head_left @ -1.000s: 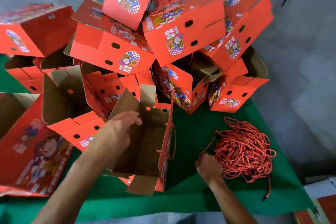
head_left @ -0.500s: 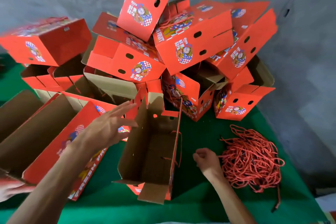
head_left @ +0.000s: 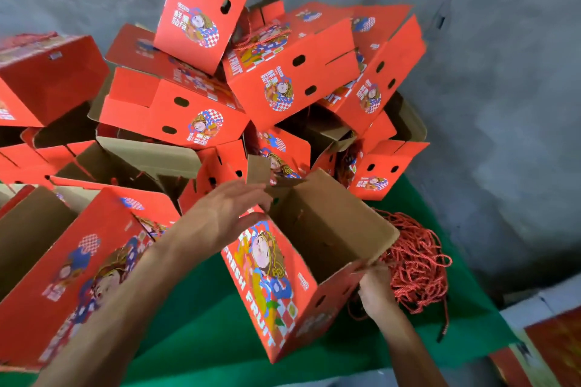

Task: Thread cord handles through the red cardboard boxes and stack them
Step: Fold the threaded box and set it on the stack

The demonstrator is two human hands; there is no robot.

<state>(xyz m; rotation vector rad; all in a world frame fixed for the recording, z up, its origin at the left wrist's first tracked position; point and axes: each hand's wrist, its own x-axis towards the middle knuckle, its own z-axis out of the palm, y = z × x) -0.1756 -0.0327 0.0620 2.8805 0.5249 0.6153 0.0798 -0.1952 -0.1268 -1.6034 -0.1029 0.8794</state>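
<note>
The left forearm reached in from seven o'clock, and the left hand (head_left: 228, 214) lay flat with fingers straight and thumb spread, its fingertips touching the upper left rim of the open box (head_left: 283, 276) at the centre of the view. The right forearm came up from five o'clock; the right hand (head_left: 375, 291) had its fingers curled over the box's lower right corner, gripping the cardboard edge there.

The open box sat between the two hands, tilted, its brown interior facing up and toward one o'clock. Its printed red side panel, reading FRESH FRUIT, faced the camera. The long axis ran roughly from eleven o'clock to five o'clock. Whether its base touched the green tabletop (head_left: 204, 339) could not be told.

Just beyond the right hand, at three o'clock from the box, lay a tangled heap of red cord (head_left: 418, 267) on the tabletop, with loose ends trailing toward five o'clock.

Behind the box, from ten to one o'clock, rose a jumbled pile of red boxes (head_left: 283, 78), tipped at many angles against the grey wall (head_left: 487, 72). At eight o'clock, another large box (head_left: 81, 270) lay on its side under the left forearm, its printed face up.
</note>
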